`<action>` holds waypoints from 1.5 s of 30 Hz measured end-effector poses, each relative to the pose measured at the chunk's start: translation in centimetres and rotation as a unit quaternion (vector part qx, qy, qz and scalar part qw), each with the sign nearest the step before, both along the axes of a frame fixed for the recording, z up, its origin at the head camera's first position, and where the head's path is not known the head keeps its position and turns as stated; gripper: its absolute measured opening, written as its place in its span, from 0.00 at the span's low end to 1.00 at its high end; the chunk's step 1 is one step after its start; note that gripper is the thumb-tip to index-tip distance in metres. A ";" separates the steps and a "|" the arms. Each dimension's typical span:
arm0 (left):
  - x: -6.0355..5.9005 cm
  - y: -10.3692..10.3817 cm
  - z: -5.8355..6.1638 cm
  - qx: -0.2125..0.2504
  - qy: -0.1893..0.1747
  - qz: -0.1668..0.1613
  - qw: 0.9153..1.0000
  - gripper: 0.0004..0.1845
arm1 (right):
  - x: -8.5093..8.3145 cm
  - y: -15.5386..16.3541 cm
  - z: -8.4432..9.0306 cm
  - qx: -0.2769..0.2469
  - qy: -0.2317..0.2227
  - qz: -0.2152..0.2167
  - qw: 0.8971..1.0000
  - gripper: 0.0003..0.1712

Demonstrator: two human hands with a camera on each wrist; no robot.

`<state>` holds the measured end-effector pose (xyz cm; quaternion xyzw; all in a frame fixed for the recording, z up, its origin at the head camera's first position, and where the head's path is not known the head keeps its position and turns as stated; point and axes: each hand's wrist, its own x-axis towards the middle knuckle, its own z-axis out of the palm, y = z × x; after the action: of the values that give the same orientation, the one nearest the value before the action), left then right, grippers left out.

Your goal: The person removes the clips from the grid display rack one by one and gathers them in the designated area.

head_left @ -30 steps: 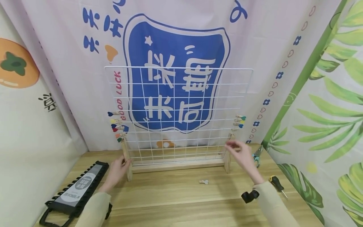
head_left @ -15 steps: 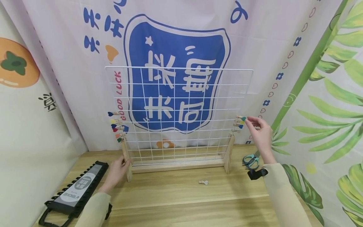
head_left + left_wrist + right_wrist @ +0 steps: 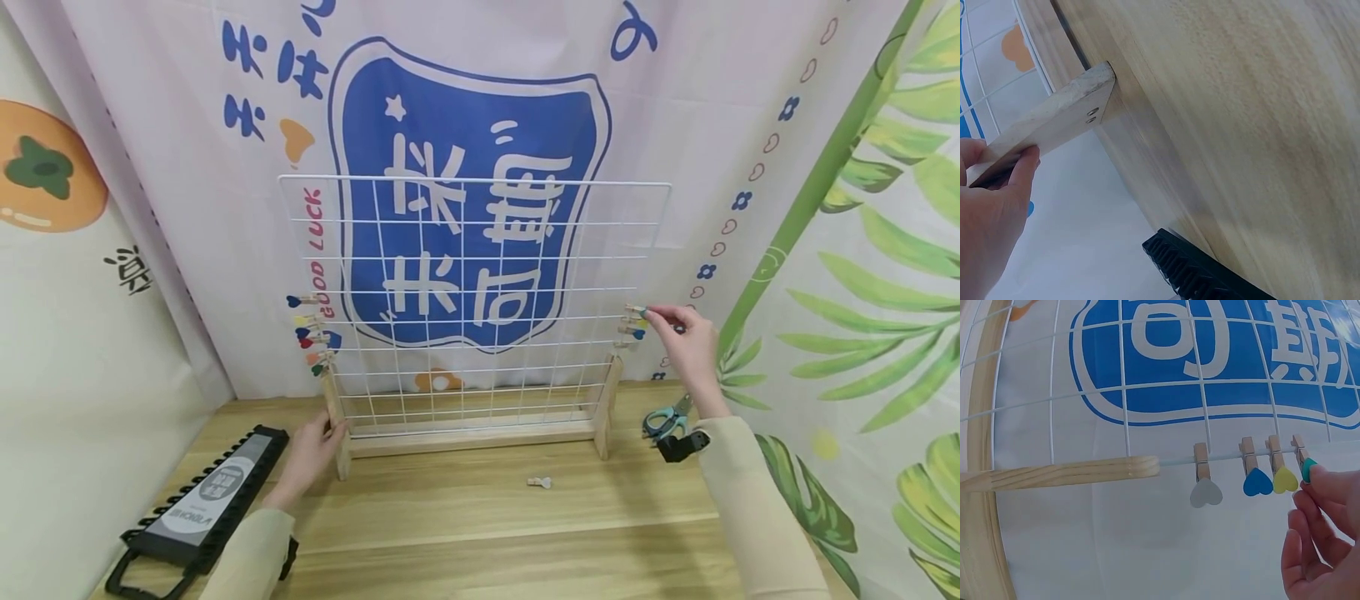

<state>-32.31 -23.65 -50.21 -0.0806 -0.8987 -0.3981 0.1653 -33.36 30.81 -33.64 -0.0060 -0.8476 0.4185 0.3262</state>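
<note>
A white wire grid [image 3: 472,179] stands upright in a wooden stand [image 3: 472,440]. My left hand [image 3: 309,454] grips the stand's left upright [image 3: 1054,119] between thumb and fingers. At the grid's right edge, my right hand [image 3: 688,346] pinches the green heart of a small wooden clothespin [image 3: 1308,469] clipped on the wire. Beside it hang clothespins with a yellow heart [image 3: 1285,480], a blue heart [image 3: 1258,482] and a grey heart [image 3: 1206,492]. Several more heart clothespins [image 3: 303,342] line the left edge. One loose clothespin [image 3: 539,482] lies on the table in front.
Scissors with teal handles [image 3: 663,423] lie right of the stand, below my right hand. A black toothed rack with a grey label [image 3: 213,492] lies at the left of the wooden table [image 3: 465,542]. Printed curtains [image 3: 210,250] hang close behind and on both sides.
My right hand has risen to the right, from beside the right upright to the green heart clothespin, and its fingertips now cover most of the heart. The left hand stays on its upright.
</note>
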 end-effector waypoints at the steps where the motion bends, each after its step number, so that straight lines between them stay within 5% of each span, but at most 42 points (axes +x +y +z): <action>1: 0.0 0.0 0.0 0.000 0.001 0.000 1.000 0.07 | 0.0 0.0 0.1 0.003 0.001 0.000 1.000 0.19; 16: 0.0 0.3 -0.2 0.002 -0.006 -0.007 1.000 0.09 | 0.2 0.6 -0.3 -0.019 0.042 -0.038 0.998 0.16; 27: 0.0 0.1 0.2 -0.004 -0.010 -0.004 1.000 0.09 | 3.0 0.6 -1.1 -0.039 -0.004 -0.008 0.999 0.19; 33: 0.0 0.1 0.2 -0.003 -0.012 -0.003 1.000 0.08 | 4.5 -0.2 -4.2 -0.008 -0.025 0.030 0.999 0.16; 45: 0.1 0.1 0.2 0.000 -0.010 0.000 1.000 0.07 | 5.9 -3.4 -13.6 0.036 -0.104 0.101 0.989 0.08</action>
<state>-32.16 -23.56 -50.05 -0.0768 -0.9002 -0.3990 0.1568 -27.42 27.38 -47.23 0.0479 -0.8879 0.4152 0.1924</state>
